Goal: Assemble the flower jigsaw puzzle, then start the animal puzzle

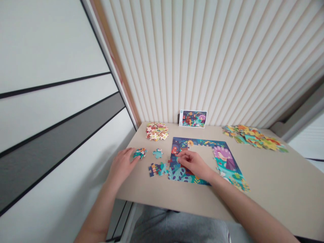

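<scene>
My left hand (123, 164) rests at the left side of the table, thumb and fingers apart, beside a small stack of teal and orange puzzle pieces (140, 153). Its fingertips reach the stack's edge. Over the left part of a partly assembled jigsaw puzzle (178, 173), my right hand (193, 163) is closed in a pinch. A pale teal puzzle piece (178, 160) shows at its fingertips, mostly covered by them. Between my hands lie a loose light-blue piece (158, 153) and a few pieces close together (154, 169), near the puzzle's left edge.
A picture card (193, 119) of the puzzle scene stands at the back against the ribbed panel (174, 60). Piles of red-pink pieces (157, 131) and yellow-green pieces (255, 136) lie at the back left and back right of the table (278, 189). A white cabinet (76, 162) borders the left side.
</scene>
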`<state>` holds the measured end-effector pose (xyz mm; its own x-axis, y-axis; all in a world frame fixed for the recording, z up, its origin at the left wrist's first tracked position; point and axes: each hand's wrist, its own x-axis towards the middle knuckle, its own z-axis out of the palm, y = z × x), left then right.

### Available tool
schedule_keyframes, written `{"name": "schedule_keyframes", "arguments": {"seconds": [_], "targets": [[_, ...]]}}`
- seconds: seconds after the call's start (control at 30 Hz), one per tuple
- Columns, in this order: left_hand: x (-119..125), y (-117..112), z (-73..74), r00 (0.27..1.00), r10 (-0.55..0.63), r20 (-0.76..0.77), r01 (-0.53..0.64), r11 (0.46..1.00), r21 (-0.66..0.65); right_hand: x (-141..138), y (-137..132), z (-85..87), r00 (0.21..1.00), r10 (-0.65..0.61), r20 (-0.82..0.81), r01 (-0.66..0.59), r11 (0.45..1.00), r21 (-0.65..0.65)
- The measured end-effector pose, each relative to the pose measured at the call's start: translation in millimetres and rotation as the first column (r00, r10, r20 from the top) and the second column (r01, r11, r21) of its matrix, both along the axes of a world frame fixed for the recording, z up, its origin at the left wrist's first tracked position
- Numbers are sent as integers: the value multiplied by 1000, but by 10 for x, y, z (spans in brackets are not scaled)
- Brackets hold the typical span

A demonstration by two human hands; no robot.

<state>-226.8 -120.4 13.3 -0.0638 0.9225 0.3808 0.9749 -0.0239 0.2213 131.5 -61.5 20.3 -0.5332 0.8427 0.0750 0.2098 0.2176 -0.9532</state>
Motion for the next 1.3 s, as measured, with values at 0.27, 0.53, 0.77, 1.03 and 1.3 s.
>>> {"name": "schedule_keyframes", "arguments": {"seconds": [0.27, 0.53, 0.77, 1.03, 1.3], "targets": [[59, 160, -110, 995, -42, 86, 51, 994, -96, -129, -238, 8, 954, 139, 265, -254, 846, 470], [-2, -82, 1, 974, -114, 196, 147, 975, -164, -97, -286, 52, 857, 249, 452, -478, 714, 512], [16, -136, 42, 973, -120, 198, 147, 981, -130, -124, -343, 118, 793, 325, 515, -591, 616, 521], [44, 279, -67, 993, -83, 86, 95, 985, -142, -149, -421, 130, 760, 385, 525, -644, 559, 522], [-270, 327, -190, 989, 43, 143, -40, 999, -29, -168, -455, 168, 743, 408, 531, -667, 524, 530]]}}
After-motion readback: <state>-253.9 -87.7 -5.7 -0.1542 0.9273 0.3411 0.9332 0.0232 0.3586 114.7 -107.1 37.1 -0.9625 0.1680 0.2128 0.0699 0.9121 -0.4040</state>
